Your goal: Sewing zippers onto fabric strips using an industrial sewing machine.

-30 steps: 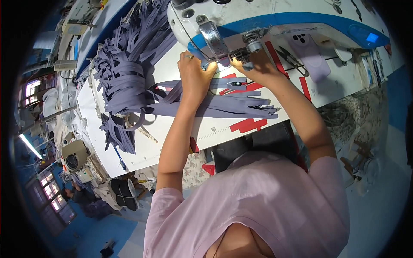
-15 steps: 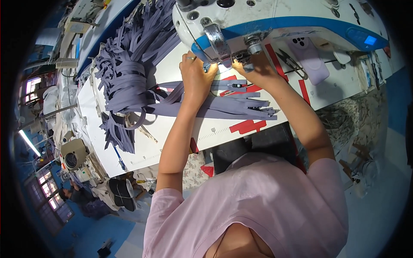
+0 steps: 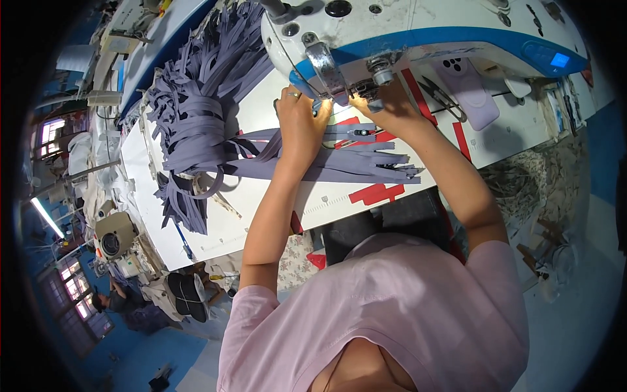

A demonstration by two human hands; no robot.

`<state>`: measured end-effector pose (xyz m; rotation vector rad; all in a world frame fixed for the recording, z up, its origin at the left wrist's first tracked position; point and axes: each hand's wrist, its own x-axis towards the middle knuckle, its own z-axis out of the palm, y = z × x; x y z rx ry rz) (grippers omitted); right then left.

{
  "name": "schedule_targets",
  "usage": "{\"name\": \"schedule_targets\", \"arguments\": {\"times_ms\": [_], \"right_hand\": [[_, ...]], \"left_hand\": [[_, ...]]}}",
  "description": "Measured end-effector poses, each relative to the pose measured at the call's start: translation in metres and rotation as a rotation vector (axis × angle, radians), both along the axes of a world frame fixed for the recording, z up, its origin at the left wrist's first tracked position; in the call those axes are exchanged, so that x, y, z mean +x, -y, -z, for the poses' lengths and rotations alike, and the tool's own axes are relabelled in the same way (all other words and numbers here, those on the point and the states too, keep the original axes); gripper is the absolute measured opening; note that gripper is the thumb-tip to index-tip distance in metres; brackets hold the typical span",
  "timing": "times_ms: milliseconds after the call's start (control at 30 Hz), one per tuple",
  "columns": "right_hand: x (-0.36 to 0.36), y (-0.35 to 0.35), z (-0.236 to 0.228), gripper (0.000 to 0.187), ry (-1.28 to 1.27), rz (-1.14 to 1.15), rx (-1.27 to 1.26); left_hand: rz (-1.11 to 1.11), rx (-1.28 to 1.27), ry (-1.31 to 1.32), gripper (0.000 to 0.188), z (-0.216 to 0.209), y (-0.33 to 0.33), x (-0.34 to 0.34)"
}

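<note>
At the needle area of a white and blue sewing machine (image 3: 418,40), both my hands work close together under the lamp light. My left hand (image 3: 302,121), a ring on one finger, is closed on a small grey-purple zipper piece (image 3: 316,110) left of the presser foot. To the right, my right hand (image 3: 394,111) is closed on a grey-purple end of what looks like the same zipper; its fingertips are partly hidden by the machine head. Below them lies a zipper with a dark slider (image 3: 362,132), beside several flat zipper tapes (image 3: 366,163) running under my left wrist.
A large tied bundle of grey-purple zippers (image 3: 192,134) sits on the left of the white table (image 3: 261,208). Red tape strips (image 3: 377,194) mark the surface. Right of my hand lie dark scissors (image 3: 444,101) and a lilac phone (image 3: 471,98). Far left, another person (image 3: 127,304) is visible.
My right fingertips have shifted slightly left, toward the left hand. My left hand keeps nearly the same place, and the zippers on the table lie as before.
</note>
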<state>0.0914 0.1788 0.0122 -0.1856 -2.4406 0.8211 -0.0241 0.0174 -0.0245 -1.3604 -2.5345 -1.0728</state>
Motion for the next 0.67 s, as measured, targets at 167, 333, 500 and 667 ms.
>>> {"name": "schedule_targets", "arguments": {"times_ms": [167, 333, 500, 667], "right_hand": [[-0.006, -0.008, -0.013, 0.041, 0.311, 0.005, 0.090], [-0.006, -0.014, 0.002, 0.059, 0.399, -0.056, 0.022], [-0.005, -0.014, 0.029, 0.023, -0.038, -0.036, 0.159], [0.000, -0.026, 0.031, 0.020, 0.145, -0.121, -0.075]], "left_hand": [[0.010, 0.001, -0.049, 0.024, 0.001, 0.000, 0.001], [-0.015, -0.043, -0.065, 0.029, 0.001, -0.003, 0.000], [-0.102, -0.150, -0.202, 0.034, -0.020, 0.004, 0.012], [-0.145, -0.406, 0.502, 0.028, -0.052, 0.029, -0.001]]}}
